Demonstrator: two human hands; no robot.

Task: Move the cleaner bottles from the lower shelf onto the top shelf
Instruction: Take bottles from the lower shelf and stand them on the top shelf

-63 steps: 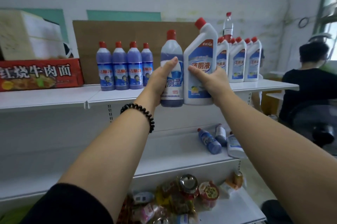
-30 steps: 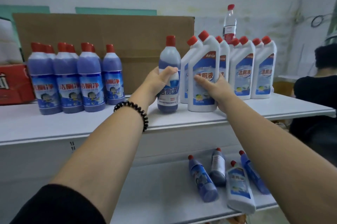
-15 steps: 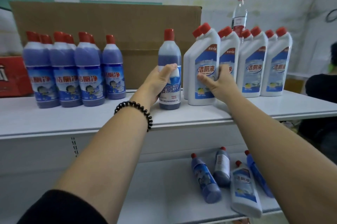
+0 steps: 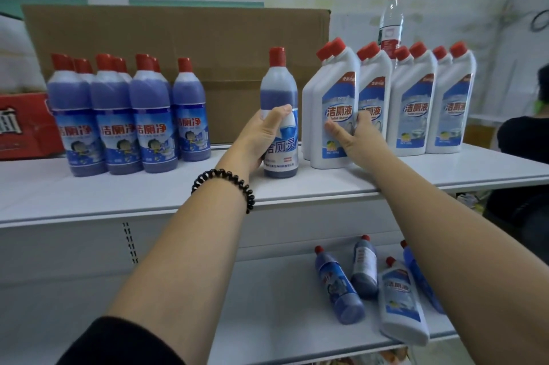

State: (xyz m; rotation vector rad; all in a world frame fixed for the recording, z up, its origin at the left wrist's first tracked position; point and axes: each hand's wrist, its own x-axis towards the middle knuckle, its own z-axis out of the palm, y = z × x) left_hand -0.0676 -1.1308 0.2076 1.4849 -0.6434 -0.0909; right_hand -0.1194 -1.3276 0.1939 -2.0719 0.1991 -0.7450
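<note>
Two bottles stand upright side by side near the middle of the top shelf (image 4: 89, 195), each with a hand on it. The left hand (image 4: 264, 138) wraps around the round blue cleaner bottle (image 4: 280, 97) at its label, thumb across the front and fingers curled behind. Just to the right, the right hand (image 4: 356, 141) grips the white toilet-cleaner bottle (image 4: 335, 88) low on its label, with the thumb lying over the front and the fingers curled round its right side. This bottle stands at the left end of a row of white bottles (image 4: 413, 109). A cluster of blue bottles (image 4: 118, 115) stands well apart to the left, in front of a cardboard box (image 4: 178, 37). On the lower shelf (image 4: 267, 320), beneath the right forearm, lie a blue bottle (image 4: 338, 287), a dark bottle (image 4: 364, 269) and a white bottle (image 4: 401, 305). A second blue bottle (image 4: 416, 272) lies there too, partly hidden by the forearm.
</note>
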